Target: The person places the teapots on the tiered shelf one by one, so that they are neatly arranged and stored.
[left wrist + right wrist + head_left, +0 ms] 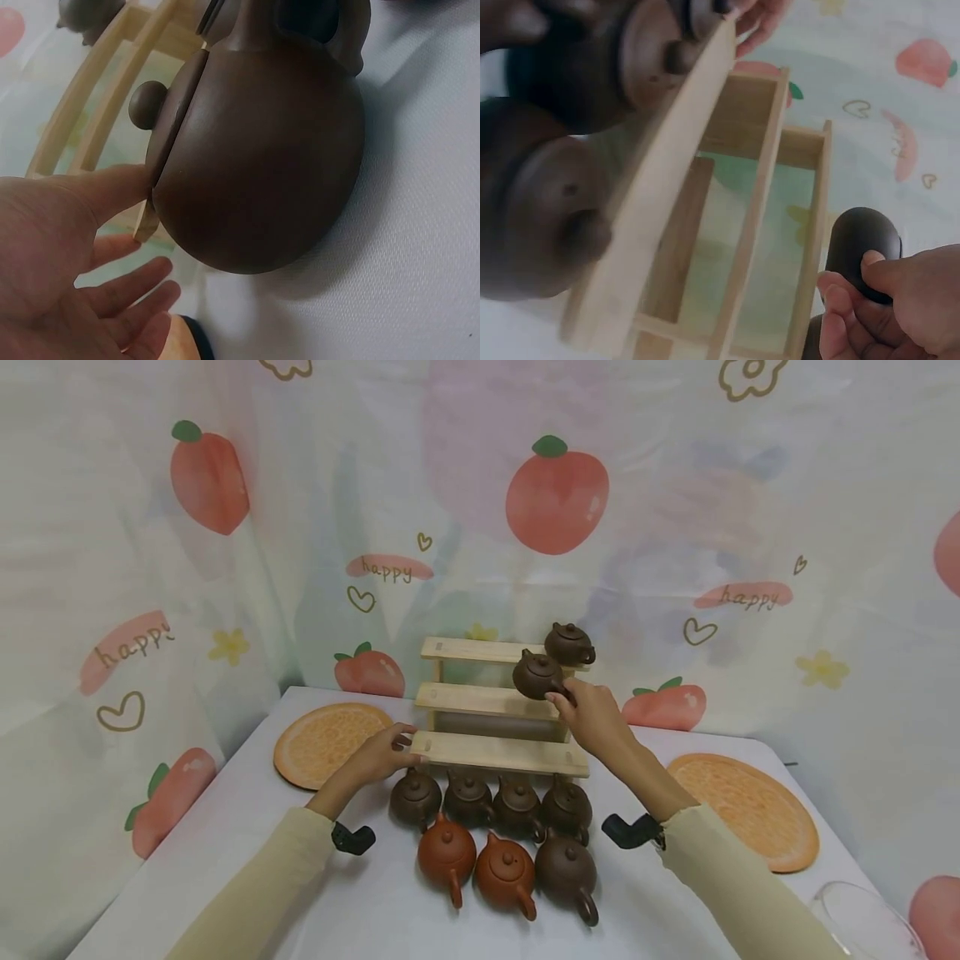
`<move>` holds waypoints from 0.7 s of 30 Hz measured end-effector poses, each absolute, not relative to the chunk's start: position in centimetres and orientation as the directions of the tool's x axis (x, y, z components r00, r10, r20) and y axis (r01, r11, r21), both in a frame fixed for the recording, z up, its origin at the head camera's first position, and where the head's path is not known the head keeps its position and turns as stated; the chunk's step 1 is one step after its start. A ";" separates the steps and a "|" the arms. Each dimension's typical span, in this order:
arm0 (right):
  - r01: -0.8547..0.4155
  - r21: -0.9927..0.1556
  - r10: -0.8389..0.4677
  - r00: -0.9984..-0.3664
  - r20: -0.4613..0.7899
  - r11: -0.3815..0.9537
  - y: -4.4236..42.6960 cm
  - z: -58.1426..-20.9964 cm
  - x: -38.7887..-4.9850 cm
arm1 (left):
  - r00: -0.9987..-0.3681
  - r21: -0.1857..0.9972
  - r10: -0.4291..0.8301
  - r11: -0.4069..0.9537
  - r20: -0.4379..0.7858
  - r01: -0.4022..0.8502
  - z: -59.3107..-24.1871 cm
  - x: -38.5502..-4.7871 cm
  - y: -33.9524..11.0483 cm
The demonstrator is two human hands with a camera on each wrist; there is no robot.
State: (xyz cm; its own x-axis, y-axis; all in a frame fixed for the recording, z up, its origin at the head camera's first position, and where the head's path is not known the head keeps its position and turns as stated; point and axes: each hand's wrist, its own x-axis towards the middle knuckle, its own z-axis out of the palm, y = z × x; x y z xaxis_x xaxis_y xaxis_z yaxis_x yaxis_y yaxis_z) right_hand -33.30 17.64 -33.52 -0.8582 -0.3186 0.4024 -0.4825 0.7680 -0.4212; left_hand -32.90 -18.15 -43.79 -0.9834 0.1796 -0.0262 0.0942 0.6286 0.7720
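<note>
My right hand [596,718] pinches a dark brown teapot [537,675] by its handle, in the air in front of the right part of a three-step wooden rack [480,700]. In the right wrist view, thumb and fingers close on this teapot [862,240]. Another dark teapot [570,644] sits at the right end of the top step. With thumb and forefinger, my left hand [378,753] holds the left end of the lowest step; the other fingers are loosely bent in the left wrist view. A dark teapot [262,157] stands close by that hand.
Dark teapots [468,799] stand in a row before the rack. Nearer are two reddish teapots [447,853] and a larger dark one [566,867]. Round orange mats [330,743] lie on both sides. A clear round container [866,918] is at the front right; printed cloth hangs behind.
</note>
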 end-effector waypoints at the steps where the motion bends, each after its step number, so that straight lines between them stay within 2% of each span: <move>1: -0.479 -0.423 -0.313 -0.860 0.404 0.770 17.3 -33.3 -33.6 | -0.983 0.771 0.180 0.630 -0.028 0.093 -43.8 -32.9 -18.2; 12: -0.433 -0.448 -0.279 -0.887 0.369 0.782 14.9 -31.4 -36.2 | -0.984 0.762 0.178 0.636 0.003 0.117 -44.0 -33.0 -18.2; 21: -0.393 -0.405 -0.276 -0.907 0.318 0.825 13.7 -29.7 -38.4 | -0.985 0.764 0.174 0.637 -0.007 0.107 -44.1 -33.1 -18.2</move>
